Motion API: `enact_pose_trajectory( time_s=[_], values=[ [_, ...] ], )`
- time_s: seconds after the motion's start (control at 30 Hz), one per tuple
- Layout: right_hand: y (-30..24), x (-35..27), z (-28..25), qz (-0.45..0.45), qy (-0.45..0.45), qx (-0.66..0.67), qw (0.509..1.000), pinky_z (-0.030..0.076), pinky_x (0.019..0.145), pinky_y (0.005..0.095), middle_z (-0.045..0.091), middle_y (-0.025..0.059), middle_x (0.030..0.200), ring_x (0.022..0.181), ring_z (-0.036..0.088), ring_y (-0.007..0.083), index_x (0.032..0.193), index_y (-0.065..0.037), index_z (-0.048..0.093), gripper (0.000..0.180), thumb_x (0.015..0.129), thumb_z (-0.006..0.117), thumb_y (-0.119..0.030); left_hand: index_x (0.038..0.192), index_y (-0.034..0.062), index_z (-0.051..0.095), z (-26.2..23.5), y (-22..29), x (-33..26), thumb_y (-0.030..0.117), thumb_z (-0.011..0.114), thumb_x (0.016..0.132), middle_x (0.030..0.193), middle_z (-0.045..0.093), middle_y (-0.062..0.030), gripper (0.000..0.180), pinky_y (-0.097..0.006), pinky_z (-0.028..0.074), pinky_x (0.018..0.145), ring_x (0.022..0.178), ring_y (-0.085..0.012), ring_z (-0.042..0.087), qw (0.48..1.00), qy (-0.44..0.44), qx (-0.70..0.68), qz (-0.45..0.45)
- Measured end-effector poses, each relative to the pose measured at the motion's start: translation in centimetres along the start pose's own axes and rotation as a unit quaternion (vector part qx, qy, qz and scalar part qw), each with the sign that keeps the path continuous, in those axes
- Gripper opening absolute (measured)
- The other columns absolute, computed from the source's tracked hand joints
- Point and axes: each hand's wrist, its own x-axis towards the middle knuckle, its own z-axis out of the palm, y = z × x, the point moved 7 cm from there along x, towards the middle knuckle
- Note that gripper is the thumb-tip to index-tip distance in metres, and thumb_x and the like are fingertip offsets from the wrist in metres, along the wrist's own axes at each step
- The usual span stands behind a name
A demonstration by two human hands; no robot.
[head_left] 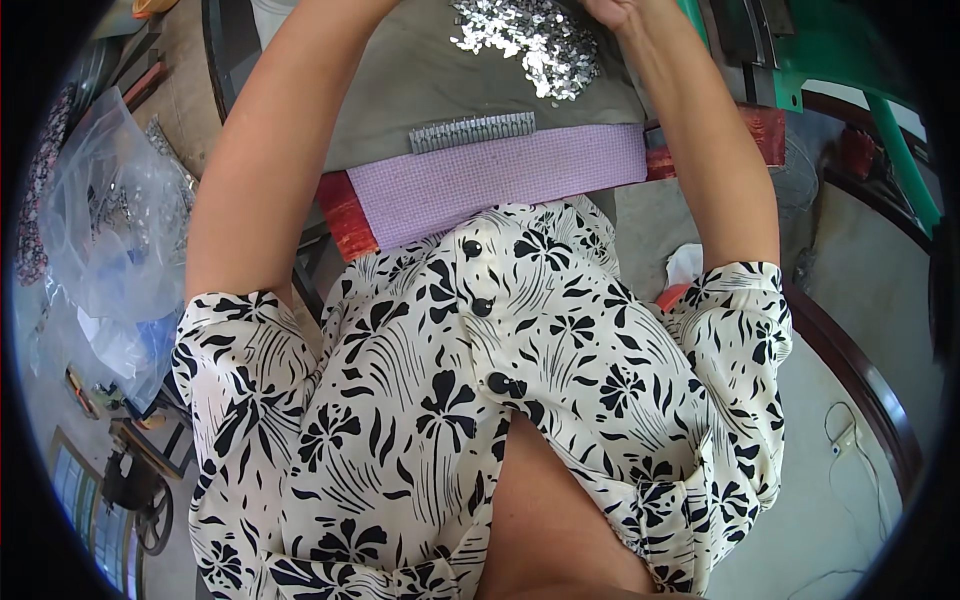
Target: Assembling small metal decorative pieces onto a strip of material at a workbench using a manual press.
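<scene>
Both forearms reach forward to the far edge of the head view. My left arm runs up past that edge, and my left hand lies out of sight. Of my right hand (612, 10) only the part near the wrist shows; its fingers are cut off, so what they do is hidden. Between the arms a pile of small shiny silver pieces (545, 50) lies on a grey-brown cloth (385, 110). Closer to me a grey strip (473, 131) with a row of narrow ridged segments rests along the far edge of a lilac textured mat (500, 180).
Under the mat, a reddish board (350, 215) sticks out at both sides. Clear plastic bags (110, 220) hang at the left. A green metal frame (830, 60) stands at the far right, and a thin cable (860, 450) trails over the floor.
</scene>
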Motion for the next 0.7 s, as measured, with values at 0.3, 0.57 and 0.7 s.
enact_pose_trajectory(
  time_s=[0.3,0.57,0.7],
  values=[
    [-3.1,-1.9,1.5,-0.368,0.057,-0.574,0.729,0.051,0.061,0.0323,0.071,0.0126,0.08,0.066,0.065,0.0164,0.09,-0.001,0.076,0.021,0.083,0.076,-0.021,0.104,0.004,0.072,-2.7,1.1,-9.1,0.01,0.07,0.088,0.08,0.072,-0.0065,0.017,-0.025,0.051,0.065,0.069,-0.0117,0.065,0.986,0.012,0.163,0.008],
    [0.4,-10.7,4.7,-0.311,-0.121,-0.674,0.659,0.054,0.065,0.0373,0.068,0.0055,0.079,0.073,0.068,0.0249,0.088,-0.008,0.074,0.012,0.08,0.072,-0.016,0.099,0.0003,0.072,-4.4,-4.2,-19.2,0.006,0.076,0.081,0.082,0.064,-0.0039,0.019,-0.023,0.047,0.063,0.067,-0.0085,0.055,0.989,-0.005,0.025,-0.146],
    [2.9,-12.6,5.3,-0.399,-0.13,-0.724,0.547,0.05,0.062,0.0375,0.063,0.0034,0.078,0.072,0.063,0.0246,0.084,-0.008,0.071,0.011,0.08,0.075,-0.017,0.097,-0.0006,0.071,-3.2,-4.6,-21.1,0.007,0.082,0.075,0.084,0.061,-0.0041,0.026,-0.025,0.047,0.063,0.068,-0.0111,0.055,0.985,-0.042,0.039,-0.162]
  ],
)
